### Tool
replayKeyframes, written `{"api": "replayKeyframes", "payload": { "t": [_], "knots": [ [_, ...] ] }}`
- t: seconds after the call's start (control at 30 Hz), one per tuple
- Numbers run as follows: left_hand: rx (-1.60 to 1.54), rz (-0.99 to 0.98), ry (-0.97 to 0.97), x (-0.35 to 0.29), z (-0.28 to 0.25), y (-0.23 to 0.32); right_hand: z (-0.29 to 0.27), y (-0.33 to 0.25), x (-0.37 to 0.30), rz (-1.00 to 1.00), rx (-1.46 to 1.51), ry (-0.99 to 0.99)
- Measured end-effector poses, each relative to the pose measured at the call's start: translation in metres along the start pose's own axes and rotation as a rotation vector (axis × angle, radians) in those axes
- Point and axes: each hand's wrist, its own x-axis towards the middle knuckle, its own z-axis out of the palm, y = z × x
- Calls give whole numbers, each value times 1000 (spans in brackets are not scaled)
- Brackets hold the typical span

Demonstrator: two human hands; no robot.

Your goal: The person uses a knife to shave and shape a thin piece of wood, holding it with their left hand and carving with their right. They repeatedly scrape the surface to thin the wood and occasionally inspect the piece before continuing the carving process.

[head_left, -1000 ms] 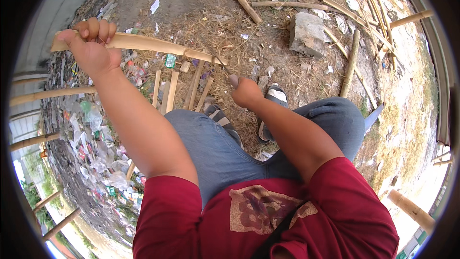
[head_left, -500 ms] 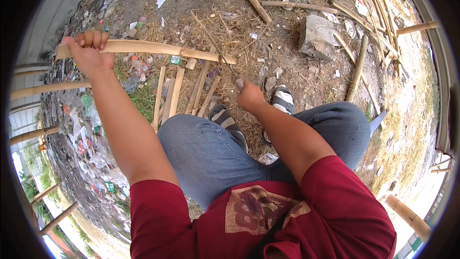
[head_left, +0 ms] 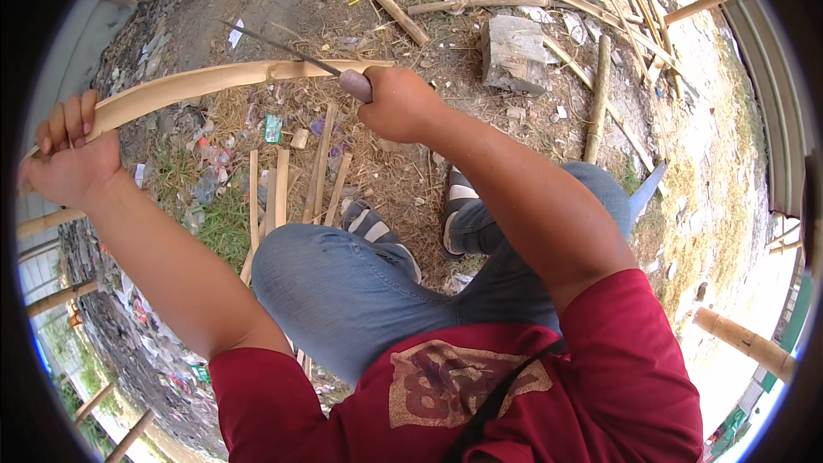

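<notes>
My left hand (head_left: 75, 150) grips the near end of a long split bamboo strip (head_left: 201, 80), its pale inner face showing. The strip stretches to the right, slightly bowed, above the ground. In my right hand (head_left: 399, 105), closed round its handle, is a long thin-bladed knife (head_left: 296, 53). Its dark blade points up and to the left, crossing the strip near the far end. Whether the edge is cutting into the bamboo I cannot tell. Several shorter split bamboo pieces (head_left: 281, 187) lie by my left knee.
A concrete block (head_left: 516, 53) sits ahead to the right. Bamboo poles (head_left: 598, 99) and strips lie around it. Beside my right knee a blue-grey blade (head_left: 647, 191) sticks out. Litter and dry grass cover the ground, and a corrugated wall (head_left: 767, 103) stands at the right.
My right hand and the knife have moved up and left along the strip, the blade now slanting more to the left. My left hand has drawn its end left and down. The view has shifted.
</notes>
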Motion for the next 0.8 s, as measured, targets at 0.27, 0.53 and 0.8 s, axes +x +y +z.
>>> {"api": "replayKeyframes", "payload": {
  "t": [0.27,0.53,0.8],
  "knots": [
    [-75,-6,-163,-15,214,-67,-188,58,-74,303,-25,210],
    [-152,128,-63,-65,366,-118,-189,171,-169,417,37,486],
    [-29,18,-124,-56,397,-152,-189,173,-198,351,129,521]
  ]
}}
